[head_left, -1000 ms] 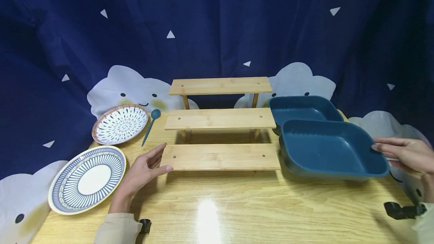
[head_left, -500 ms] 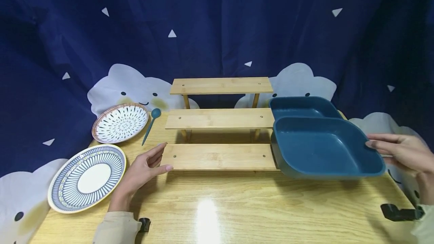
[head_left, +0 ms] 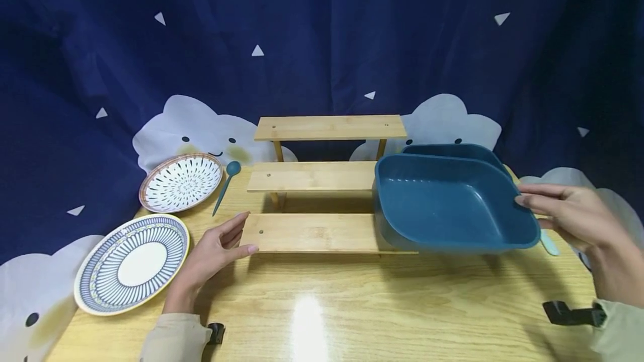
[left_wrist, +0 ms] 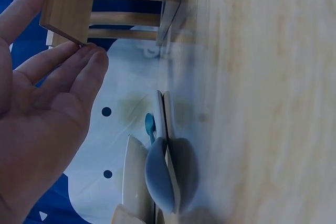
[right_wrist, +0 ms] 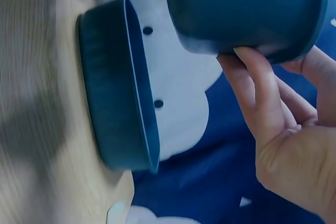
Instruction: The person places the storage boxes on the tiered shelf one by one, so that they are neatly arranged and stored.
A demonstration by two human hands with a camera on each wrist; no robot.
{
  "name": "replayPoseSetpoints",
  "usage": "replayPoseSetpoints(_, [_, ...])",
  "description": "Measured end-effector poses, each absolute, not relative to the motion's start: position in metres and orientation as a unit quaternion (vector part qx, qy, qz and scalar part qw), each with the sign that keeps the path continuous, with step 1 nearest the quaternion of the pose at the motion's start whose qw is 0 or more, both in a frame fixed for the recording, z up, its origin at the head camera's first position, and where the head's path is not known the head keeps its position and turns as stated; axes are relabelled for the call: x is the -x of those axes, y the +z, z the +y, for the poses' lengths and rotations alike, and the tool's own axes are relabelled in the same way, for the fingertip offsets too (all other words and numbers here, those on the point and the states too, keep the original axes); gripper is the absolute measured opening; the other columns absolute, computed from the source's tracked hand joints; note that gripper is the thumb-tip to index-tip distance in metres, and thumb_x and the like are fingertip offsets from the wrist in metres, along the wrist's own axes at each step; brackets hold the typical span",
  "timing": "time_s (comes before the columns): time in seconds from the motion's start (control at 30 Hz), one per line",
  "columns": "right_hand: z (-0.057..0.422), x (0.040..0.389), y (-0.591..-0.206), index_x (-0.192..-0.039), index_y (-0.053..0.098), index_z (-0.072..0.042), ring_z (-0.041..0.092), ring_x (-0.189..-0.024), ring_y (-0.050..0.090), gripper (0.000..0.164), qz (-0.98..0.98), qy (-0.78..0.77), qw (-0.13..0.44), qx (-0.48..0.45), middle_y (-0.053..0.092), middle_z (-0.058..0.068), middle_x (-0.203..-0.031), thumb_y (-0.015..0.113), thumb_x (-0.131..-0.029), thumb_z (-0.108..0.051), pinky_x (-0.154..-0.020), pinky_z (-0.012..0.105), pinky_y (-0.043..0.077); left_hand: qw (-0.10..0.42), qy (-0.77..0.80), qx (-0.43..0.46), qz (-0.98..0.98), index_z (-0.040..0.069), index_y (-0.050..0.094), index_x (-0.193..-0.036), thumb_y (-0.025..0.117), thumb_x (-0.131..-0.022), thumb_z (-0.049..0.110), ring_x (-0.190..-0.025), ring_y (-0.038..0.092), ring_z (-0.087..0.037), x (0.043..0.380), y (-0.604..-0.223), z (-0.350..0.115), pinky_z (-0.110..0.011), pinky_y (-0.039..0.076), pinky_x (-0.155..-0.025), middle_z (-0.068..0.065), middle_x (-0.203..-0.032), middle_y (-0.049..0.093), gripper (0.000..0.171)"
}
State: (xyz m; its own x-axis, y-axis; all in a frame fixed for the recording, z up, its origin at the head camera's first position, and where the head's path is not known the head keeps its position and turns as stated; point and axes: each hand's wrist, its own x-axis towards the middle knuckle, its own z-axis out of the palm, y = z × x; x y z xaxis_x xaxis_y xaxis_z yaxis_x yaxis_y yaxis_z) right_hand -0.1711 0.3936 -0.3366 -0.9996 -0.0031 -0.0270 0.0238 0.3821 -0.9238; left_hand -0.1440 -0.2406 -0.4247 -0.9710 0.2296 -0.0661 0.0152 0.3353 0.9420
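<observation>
HEAD: right hand [head_left: 573,211] pinches blue tub [head_left: 435,205] by right wall, at right end of rack [head_left: 312,176]; left hand [head_left: 211,256] grips left end of lowest shelf [head_left: 322,232]; keep tub level, rack braced | LEFT WRIST: left hand spans shelf end | RIGHT WRIST: tub raised clear of wooden table [right_wrist: 31,35]; second tub [right_wrist: 113,87] stands on it; navy curtain [right_wrist: 218,156] behind
</observation>
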Motion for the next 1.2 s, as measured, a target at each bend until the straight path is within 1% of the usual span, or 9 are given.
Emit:
replayPoseSetpoints(0.03, [0.391,0.172,-0.335,-0.097,0.072,-0.038,0.002,-0.084,0.069,0.031,0.819,-0.574,0.015,-0.001,0.070,-0.017,-0.096,0.063,-0.101,-0.009,-0.065,0.027,0.064,0.094,0.571,-0.075,0.812,0.004,0.030,-0.159,0.082,-0.088,0.029,-0.147,0.031,-0.037,0.144,-0.425,-0.241,-0.031,0.034,-0.115,-0.022,-0.162,0.027,0.091])
replayPoseSetpoints(0.3, [0.370,0.182,-0.328,-0.097,0.079,-0.027,0.003,-0.081,0.069,0.030,0.762,-0.646,0.030,0.023,0.075,-0.008,-0.093,0.063,-0.100,-0.002,-0.063,0.023,0.062,0.098,0.576,-0.069,0.809,0.006,0.032,-0.159,0.082,-0.087,0.031,-0.147,0.031,-0.037,0.143,-0.424,-0.242,-0.033,0.035,-0.115,-0.021,-0.163,0.027,0.091])
replayPoseSetpoints(0.4, [0.362,0.186,-0.325,-0.096,0.079,-0.027,0.004,-0.081,0.070,0.029,0.761,-0.648,0.030,0.021,0.074,-0.008,-0.093,0.063,-0.099,-0.003,-0.064,0.024,0.063,0.098,0.580,-0.068,0.806,0.006,0.032,-0.159,0.082,-0.087,0.031,-0.147,0.031,-0.037,0.143,-0.425,-0.242,-0.032,0.035,-0.115,-0.021,-0.163,0.027,0.091])
replayPoseSetpoints(0.53, [0.353,0.192,-0.318,-0.093,0.079,-0.028,0.004,-0.078,0.069,0.027,0.768,-0.640,0.011,0.010,0.074,-0.008,-0.089,0.066,-0.098,-0.005,-0.061,0.024,0.063,0.097,0.590,-0.074,0.798,0.005,0.032,-0.159,0.082,-0.088,0.027,-0.147,0.031,-0.034,0.145,-0.427,-0.242,-0.026,0.036,-0.113,-0.019,-0.163,0.028,0.090])
replayPoseSetpoints(0.7, [0.342,0.201,-0.305,-0.090,0.078,-0.030,0.003,-0.073,0.067,0.024,0.781,-0.625,-0.007,-0.011,0.074,-0.008,-0.085,0.070,-0.096,-0.008,-0.061,0.022,0.062,0.094,0.595,-0.084,0.794,0.003,0.033,-0.158,0.081,-0.089,0.023,-0.147,0.031,-0.036,0.148,-0.428,-0.241,-0.029,0.035,-0.114,-0.021,-0.162,0.028,0.086])
replayPoseSetpoints(0.77, [0.337,0.205,-0.301,-0.090,0.077,-0.034,0.002,-0.073,0.067,0.026,0.797,-0.604,-0.011,-0.015,0.073,-0.011,-0.085,0.068,-0.098,-0.011,-0.061,0.019,0.061,0.094,0.596,-0.085,0.793,0.003,0.033,-0.158,0.081,-0.089,0.022,-0.147,0.031,-0.036,0.147,-0.427,-0.241,-0.030,0.034,-0.115,-0.021,-0.162,0.028,0.086])
replayPoseSetpoints(1.0, [0.318,0.217,-0.288,-0.087,0.078,-0.033,0.003,-0.074,0.070,0.021,0.782,-0.622,-0.011,-0.019,0.074,-0.011,-0.086,0.072,-0.096,-0.015,-0.064,0.021,0.062,0.092,0.607,-0.091,0.784,0.001,0.032,-0.157,0.081,-0.089,0.020,-0.147,0.030,-0.036,0.147,-0.427,-0.242,-0.025,0.036,-0.113,-0.022,-0.163,0.027,0.086])
replayPoseSetpoints(1.13, [0.308,0.225,-0.283,-0.088,0.074,-0.038,0.000,-0.078,0.069,0.018,0.816,-0.578,-0.023,-0.026,0.071,-0.018,-0.087,0.072,-0.096,-0.022,-0.068,0.020,0.062,0.094,0.609,-0.094,0.782,0.001,0.031,-0.158,0.080,-0.089,0.019,-0.147,0.031,-0.037,0.148,-0.428,-0.244,-0.020,0.037,-0.110,-0.022,-0.163,0.026,0.087])
replayPoseSetpoints(1.2, [0.304,0.230,-0.281,-0.092,0.072,-0.037,-0.002,-0.080,0.068,0.015,0.828,-0.559,-0.030,-0.022,0.069,-0.020,-0.087,0.071,-0.097,-0.023,-0.069,0.019,0.062,0.096,0.609,-0.092,0.782,0.002,0.031,-0.158,0.081,-0.089,0.020,-0.146,0.031,-0.036,0.148,-0.429,-0.245,-0.019,0.038,-0.109,-0.021,-0.163,0.026,0.087])
